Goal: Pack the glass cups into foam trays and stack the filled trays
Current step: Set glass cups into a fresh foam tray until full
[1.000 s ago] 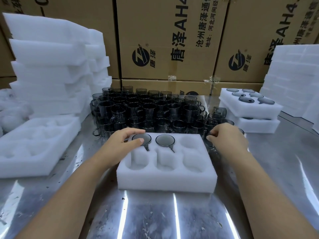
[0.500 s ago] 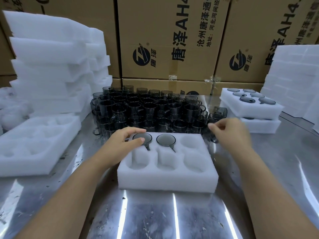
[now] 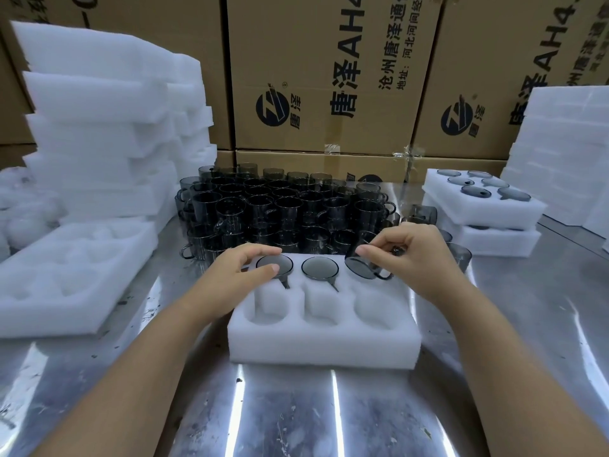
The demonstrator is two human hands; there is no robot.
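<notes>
The cup hangs tilted over the back-right pocket of the tray, pinched at its handle side by the right hand, angled, I judge, to slide in beside the two seated cups. The left hand rests relaxed on the tray's back-left corner, probably steadying it. Loose cups crowd the counter behind the tray.

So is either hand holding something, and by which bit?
The right hand pinches a tilted glass cup by its upper side, handle free. The left hand rests on a packed cup.
</notes>
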